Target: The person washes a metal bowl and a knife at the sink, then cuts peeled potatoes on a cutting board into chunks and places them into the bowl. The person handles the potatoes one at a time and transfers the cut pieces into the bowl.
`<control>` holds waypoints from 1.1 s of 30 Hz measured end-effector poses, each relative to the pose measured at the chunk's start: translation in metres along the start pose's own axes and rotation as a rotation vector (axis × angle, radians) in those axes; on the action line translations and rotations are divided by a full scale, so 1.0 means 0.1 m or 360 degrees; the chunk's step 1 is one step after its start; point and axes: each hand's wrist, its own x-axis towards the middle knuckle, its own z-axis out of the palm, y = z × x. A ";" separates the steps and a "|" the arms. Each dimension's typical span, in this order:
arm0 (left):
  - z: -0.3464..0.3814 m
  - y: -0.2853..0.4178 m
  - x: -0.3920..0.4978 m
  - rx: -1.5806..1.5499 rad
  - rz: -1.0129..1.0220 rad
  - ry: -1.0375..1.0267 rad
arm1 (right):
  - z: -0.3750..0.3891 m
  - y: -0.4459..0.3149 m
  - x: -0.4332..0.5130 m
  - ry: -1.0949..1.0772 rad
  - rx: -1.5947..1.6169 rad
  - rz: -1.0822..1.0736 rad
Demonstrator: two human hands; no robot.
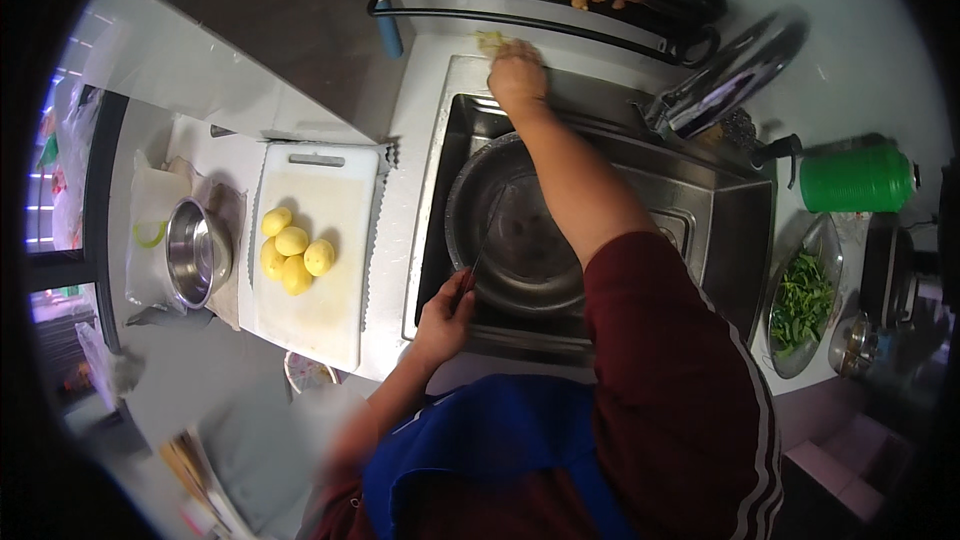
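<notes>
My left hand point(444, 319) is closed around the dark red handle of a knife point(491, 223), whose thin blade points up over a large round metal basin point(517, 300) in the sink. My right hand point(519, 76) reaches to the sink's far left corner, fingers curled at a pale yellow-green scrap point(491, 40); whether it grips the scrap or only touches it, I cannot tell. Several peeled potatoes point(292, 241) lie on a white cutting board point(307, 330) left of the sink.
Behind the sink stands a black rack point(517, 19) with ginger; the faucet point(705, 97) juts out at right. A green container point(855, 180) and a bowl of leafy greens point(802, 307) sit right. Metal bowls point(191, 253) stand left of the board.
</notes>
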 end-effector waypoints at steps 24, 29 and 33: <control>-0.02 0.35 -0.29 -0.0171 -0.0424 -0.0058 | -1.71 0.56 -0.79 0.0126 0.1096 0.0527; 0.05 0.15 -0.35 -0.0142 0.0156 0.0119 | -1.93 0.36 -0.91 -0.0182 0.1217 0.0546; 0.14 0.14 -0.46 0.0447 0.0448 0.0335 | -2.07 0.33 -1.71 -0.1409 0.1490 0.0697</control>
